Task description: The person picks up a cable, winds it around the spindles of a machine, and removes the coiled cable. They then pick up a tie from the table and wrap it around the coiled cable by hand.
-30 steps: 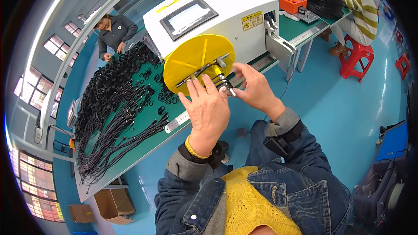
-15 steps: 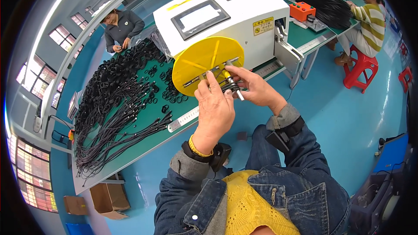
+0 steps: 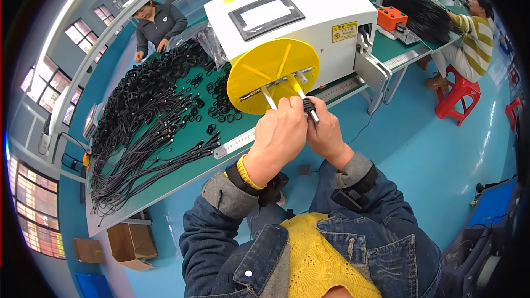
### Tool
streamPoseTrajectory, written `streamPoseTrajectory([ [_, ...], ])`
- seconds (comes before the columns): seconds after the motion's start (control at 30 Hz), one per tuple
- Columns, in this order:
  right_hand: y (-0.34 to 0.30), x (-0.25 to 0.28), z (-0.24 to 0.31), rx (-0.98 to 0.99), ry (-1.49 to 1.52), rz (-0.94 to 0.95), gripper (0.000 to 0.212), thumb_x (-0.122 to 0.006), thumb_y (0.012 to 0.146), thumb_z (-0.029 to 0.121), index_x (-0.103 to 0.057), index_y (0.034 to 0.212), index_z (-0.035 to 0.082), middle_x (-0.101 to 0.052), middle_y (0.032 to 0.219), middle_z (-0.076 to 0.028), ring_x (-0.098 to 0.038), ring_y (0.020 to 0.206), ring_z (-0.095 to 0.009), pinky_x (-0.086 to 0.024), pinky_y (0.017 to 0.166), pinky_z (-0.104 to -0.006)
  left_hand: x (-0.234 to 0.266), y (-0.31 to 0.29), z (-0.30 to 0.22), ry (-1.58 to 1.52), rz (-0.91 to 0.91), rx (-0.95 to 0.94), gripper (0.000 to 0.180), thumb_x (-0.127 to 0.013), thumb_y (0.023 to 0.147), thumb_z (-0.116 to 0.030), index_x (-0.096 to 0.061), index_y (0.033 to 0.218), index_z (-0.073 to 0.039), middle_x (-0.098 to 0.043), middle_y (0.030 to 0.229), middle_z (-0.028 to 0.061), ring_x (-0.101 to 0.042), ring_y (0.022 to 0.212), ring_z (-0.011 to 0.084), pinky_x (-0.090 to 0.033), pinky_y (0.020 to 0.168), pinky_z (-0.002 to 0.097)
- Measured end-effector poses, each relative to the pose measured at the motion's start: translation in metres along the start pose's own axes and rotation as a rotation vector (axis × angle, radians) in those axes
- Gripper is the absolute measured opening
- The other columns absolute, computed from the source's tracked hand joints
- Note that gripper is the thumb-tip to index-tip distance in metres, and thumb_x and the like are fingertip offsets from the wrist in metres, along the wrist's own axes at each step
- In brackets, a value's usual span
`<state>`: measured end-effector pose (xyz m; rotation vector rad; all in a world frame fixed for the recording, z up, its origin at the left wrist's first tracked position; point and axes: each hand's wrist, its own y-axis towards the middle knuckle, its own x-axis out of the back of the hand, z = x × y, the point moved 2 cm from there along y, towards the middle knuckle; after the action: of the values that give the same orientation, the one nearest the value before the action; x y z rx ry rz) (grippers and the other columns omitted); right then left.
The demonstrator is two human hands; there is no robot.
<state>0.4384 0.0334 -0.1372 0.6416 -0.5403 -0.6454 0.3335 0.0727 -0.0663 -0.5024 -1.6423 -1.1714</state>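
A white machine (image 3: pixel 331 5) stands on the table with a yellow disc (image 3: pixel 265 66) on its front. Two metal rods (image 3: pixel 268 98) stick out from the disc toward me. Wound black cable (image 3: pixel 310 107) sits near the end of the right rod. My left hand (image 3: pixel 279 138) is closed around the cable by the rods' ends, its fingertips turned away from view. Close against it, my right hand (image 3: pixel 327 139) grips the same coil, thumb and fingers pressed together beside the right rod's tip. Most of the coil is hidden by my hands.
Black cables (image 3: pixel 149 132) and small black rings are heaped on the green table (image 3: pixel 182 160), with a steel ruler (image 3: pixel 234 144) along its edge. An orange control box (image 3: pixel 391 18) stands behind the machine. Two people sit nearby, one on a red stool (image 3: pixel 458 96). Cardboard boxes (image 3: pixel 132 243) lie below.
Both hands have drawn back from the yellow disc toward me, along the rods. The coiled cable has shifted outward to the rod ends, baring more of the rods.
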Motion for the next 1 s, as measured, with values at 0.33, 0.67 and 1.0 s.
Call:
streamPoseTrajectory([
  [0.33,-0.064,0.012,-0.003,-0.033,-0.161,0.269,0.02,-0.057,0.078,0.007,-0.05,0.096,0.002,-0.06,0.069,-0.018,-0.059,0.062,-0.038,-0.046,0.052,-0.0454,-0.024,-0.071,-0.027,-0.351,0.305,0.289,0.021,-0.054,0.084,-0.022,-0.048,0.09,-0.002,-0.058,0.082,0.0164,-0.061,0.07,0.0348,-0.05,0.061,0.0415],
  [0.67,-0.08,-0.085,-0.018,0.023,0.037,0.655,0.017,-0.059,0.077,0.013,-0.051,0.087,0.002,-0.061,0.067,-0.018,-0.06,0.063,-0.037,-0.047,0.055,-0.0451,-0.077,-0.151,0.048,-2.097,0.364,1.135,0.032,-0.054,0.088,-0.028,-0.053,0.109,-0.003,-0.06,0.102,0.0146,-0.063,0.076,0.0249,-0.053,0.066,0.0367],
  [1.0,-0.079,-0.106,-0.004,0.153,-0.206,1.173,0.023,-0.06,0.074,0.02,-0.053,0.087,0.003,-0.062,0.067,-0.016,-0.061,0.063,-0.036,-0.048,0.055,-0.0443,-0.091,-0.178,0.075,-1.552,1.087,1.059,0.021,-0.059,0.083,-0.019,-0.056,0.094,-0.001,-0.062,0.071,0.008,-0.059,0.054,0.0143,-0.049,0.044,0.0264],
])
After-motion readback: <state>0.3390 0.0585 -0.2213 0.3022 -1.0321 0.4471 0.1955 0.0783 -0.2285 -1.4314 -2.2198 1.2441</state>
